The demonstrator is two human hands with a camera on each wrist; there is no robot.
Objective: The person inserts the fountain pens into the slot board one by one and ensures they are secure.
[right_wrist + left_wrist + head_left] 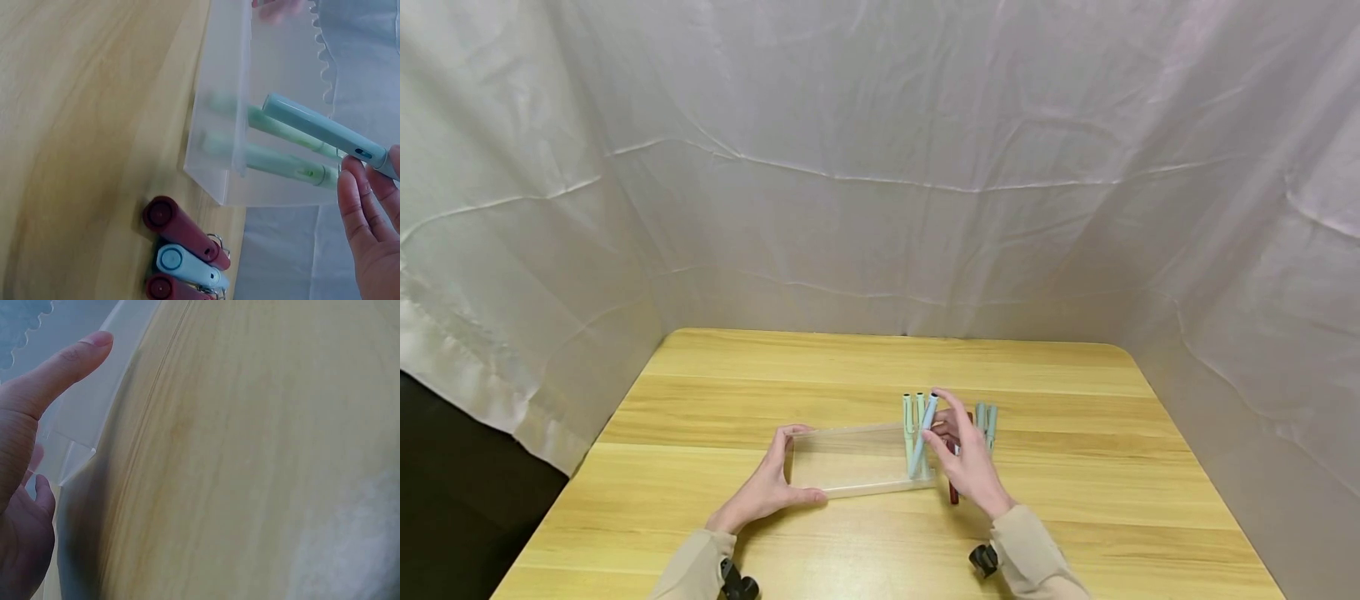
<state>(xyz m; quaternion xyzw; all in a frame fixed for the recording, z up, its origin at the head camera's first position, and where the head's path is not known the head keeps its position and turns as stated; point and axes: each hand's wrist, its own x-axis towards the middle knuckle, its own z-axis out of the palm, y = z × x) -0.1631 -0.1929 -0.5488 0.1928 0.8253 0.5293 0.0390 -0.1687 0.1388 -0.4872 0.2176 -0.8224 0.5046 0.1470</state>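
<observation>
Behind the table and beyond both hands hangs a pale grey curtain point(865, 225) of smooth, faintly shiny cloth, crossed by ridged creases. Below it spreads a yellow wood-grain table point(1075, 450), its far corners rounded. Between the hands sits a long, shallow, translucent plastic box point(880, 487), scalloped along its far edge. The person's left hand point(767, 483) grasps the box's end, thumb along the near wall and fingers round the far side; the right hand point(962, 454) pinches a slim pen. Both wrists emerge from matte beige sleeves point(1033, 550).

The pinched one, a smooth light blue capped pen point(923, 437), slants over the box's end nearest the right hand; I can't tell whether its lower tip touches the plastic. Just left of those fingers, two pale green capped pens point(907, 425) lie in the box, caps reaching past its far edge. Beneath the right hand, two dark red pens point(181, 228) with wire clips flank a pale blue pen point(187, 264); just to its right lie two grey-green pens point(992, 425).
</observation>
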